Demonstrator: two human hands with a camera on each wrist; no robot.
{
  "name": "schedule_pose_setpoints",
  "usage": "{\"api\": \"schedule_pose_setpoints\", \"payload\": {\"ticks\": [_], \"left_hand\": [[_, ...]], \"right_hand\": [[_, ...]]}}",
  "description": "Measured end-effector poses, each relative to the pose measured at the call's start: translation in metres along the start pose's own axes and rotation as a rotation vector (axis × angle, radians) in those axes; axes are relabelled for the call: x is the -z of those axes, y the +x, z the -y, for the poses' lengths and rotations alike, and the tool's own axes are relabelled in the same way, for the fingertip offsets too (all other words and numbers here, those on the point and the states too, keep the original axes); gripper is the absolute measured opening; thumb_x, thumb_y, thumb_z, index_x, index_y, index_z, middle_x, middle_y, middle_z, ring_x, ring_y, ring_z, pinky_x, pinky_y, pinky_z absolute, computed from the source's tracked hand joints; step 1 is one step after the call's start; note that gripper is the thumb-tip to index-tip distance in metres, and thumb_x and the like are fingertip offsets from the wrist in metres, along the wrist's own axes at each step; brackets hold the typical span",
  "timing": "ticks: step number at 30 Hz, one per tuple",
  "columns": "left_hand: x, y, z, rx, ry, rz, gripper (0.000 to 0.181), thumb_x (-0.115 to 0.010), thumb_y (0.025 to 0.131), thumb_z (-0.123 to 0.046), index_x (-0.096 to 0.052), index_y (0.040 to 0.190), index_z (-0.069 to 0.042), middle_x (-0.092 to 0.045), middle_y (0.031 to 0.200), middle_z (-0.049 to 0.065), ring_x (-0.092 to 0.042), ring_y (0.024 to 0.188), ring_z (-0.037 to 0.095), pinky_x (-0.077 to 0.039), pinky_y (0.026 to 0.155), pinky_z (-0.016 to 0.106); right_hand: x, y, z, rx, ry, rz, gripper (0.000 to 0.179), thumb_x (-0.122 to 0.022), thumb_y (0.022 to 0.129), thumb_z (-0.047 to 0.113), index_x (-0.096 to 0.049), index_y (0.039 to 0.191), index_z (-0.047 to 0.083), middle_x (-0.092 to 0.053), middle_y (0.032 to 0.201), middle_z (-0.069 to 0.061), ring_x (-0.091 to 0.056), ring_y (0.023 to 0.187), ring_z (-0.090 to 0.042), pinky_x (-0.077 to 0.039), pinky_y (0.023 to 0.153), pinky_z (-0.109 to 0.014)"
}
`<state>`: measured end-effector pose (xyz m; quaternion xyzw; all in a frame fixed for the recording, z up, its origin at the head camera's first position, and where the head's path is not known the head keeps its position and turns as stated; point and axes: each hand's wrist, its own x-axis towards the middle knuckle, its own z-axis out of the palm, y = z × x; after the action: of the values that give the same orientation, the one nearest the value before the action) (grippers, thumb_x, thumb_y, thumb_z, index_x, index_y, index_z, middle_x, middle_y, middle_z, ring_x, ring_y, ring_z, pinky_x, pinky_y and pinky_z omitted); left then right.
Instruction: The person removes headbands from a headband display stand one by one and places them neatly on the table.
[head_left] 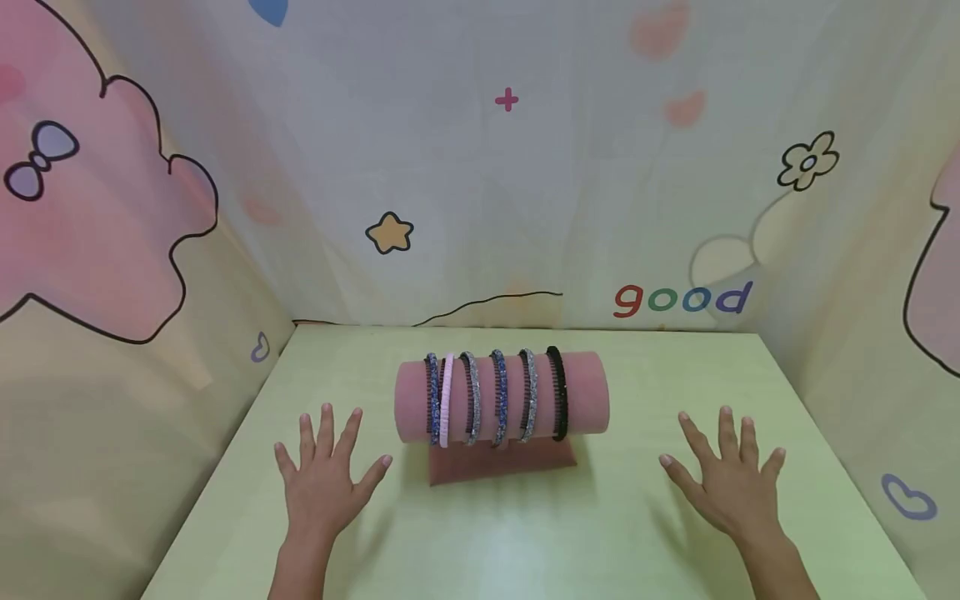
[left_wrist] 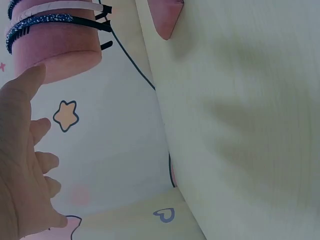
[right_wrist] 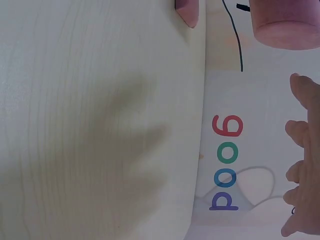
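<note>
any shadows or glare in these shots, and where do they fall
Head view: a soft bright patch on the pale green wood-grained tabletop, in front of the pink velvety cylinder, with soft shadow below it; left wrist view: blurry finger-shaped shadows on the tabletop; right wrist view: similar soft ones.

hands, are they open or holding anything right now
Left hand: open and spread, holding nothing.
Right hand: open and spread, holding nothing.

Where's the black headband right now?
In the head view, the black headband is rightmost on the pink roll, beside a silvery headband, toward the right hand.
</note>
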<state>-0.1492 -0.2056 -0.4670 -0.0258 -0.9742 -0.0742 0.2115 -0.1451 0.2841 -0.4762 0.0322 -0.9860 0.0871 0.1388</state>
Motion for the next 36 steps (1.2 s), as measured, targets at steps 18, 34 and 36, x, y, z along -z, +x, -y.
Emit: {"api": "schedule_pose_setpoints", "payload": {"ticks": [18,34,36], "left_hand": [[0.0,0.006,-0.004,-0.018,-0.03,-0.024,0.073,-0.043,0.074,-0.063,-0.03,0.134,-0.022,-0.019,0.139,0.016,-0.001,0.127,0.032,0.006,0.091,0.059],[0.008,-0.006,-0.014,-0.024,-0.185,-0.136,0.068,-0.055,0.072,-0.053,-0.041,0.128,-0.018,-0.026,0.136,0.015,-0.013,0.125,0.033,-0.013,0.089,0.06],[0.007,-0.006,-0.016,-0.03,-0.236,-0.2,0.063,-0.059,0.071,-0.048,-0.046,0.124,-0.015,-0.033,0.132,0.015,-0.022,0.122,0.035,-0.02,0.086,0.059]], "right_hand": [[-0.003,0.003,0.001,0.025,0.016,-0.046,0.069,-0.046,0.079,0.053,-0.019,0.137,0.026,-0.01,0.136,-0.028,0.006,0.123,-0.041,0.007,0.082,-0.066],[-0.003,-0.002,0.004,0.072,0.188,-0.184,0.065,-0.06,0.077,0.034,-0.032,0.132,0.013,-0.024,0.132,-0.028,-0.025,0.115,-0.047,-0.019,0.081,-0.065],[-0.005,-0.002,0.008,0.076,0.247,-0.238,0.061,-0.062,0.075,0.028,-0.038,0.128,0.01,-0.03,0.129,-0.028,-0.03,0.111,-0.048,-0.025,0.077,-0.064]]}}
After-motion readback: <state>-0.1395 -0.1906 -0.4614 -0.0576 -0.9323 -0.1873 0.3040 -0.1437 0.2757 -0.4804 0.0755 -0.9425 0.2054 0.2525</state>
